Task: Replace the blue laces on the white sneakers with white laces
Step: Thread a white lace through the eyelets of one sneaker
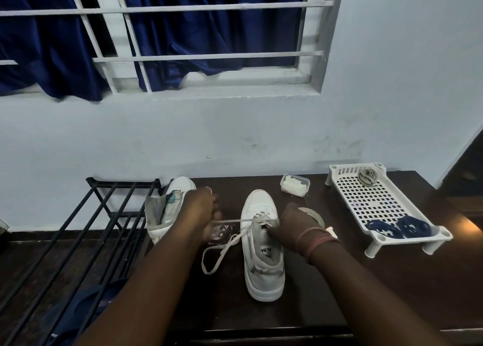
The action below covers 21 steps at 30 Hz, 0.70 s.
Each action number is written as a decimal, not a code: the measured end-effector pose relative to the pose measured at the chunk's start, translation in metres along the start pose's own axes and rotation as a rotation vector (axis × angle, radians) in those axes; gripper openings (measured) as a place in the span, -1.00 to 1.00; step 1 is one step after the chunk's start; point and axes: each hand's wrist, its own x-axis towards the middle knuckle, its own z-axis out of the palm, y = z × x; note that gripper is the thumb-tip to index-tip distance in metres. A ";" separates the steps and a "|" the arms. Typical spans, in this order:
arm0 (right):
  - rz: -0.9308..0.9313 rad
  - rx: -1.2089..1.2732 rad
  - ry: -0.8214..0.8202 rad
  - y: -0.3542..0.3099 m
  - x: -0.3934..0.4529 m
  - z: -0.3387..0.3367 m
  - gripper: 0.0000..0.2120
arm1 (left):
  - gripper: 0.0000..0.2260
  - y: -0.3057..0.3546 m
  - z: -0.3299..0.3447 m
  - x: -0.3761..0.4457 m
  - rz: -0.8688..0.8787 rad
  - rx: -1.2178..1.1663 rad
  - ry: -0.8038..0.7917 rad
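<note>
Two sneakers: both are set on the dark table (326, 280), toes toward the wall.
Right sneaker (262, 243): stands upright at centre, a white lace (222, 243) is threaded through its top eyelets.
Lace run: one strand is pulled taut and level from the eyelets leftward; the slack is looped on the table left of the shoe.
Left hand (201, 209): fingers are curled round the taut strand, which is gripped left of the shoe.
Right hand (290, 221): is pressed at the tongue and eyelets; fingers are curled there, but what is pinched cannot be told.
Left sneaker (167, 209): is set behind the left hand, tongue open, no lace is seen in it.
Blue laces (397, 228): two bundles are laid at the near end of the white tray (376, 204), well right of the shoes.
Spare lace (368, 177): a pale coil is laid at the tray's far end.
Box (294, 185): small clear tub, placed between right sneaker and tray.
Rack (78, 230): black bars, left of the table.
</note>
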 end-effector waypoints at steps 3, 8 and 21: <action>-0.004 -0.023 -0.001 -0.005 0.001 0.003 -0.65 | -0.71 0.001 -0.019 -0.011 -0.127 0.806 -0.240; -0.006 -0.068 -0.049 -0.007 0.001 0.006 -0.80 | -0.77 0.001 -0.015 -0.013 0.124 0.719 -0.500; -0.135 -0.173 -0.150 -0.005 0.003 0.013 -0.76 | -0.62 -0.022 -0.010 0.001 0.079 1.006 -0.350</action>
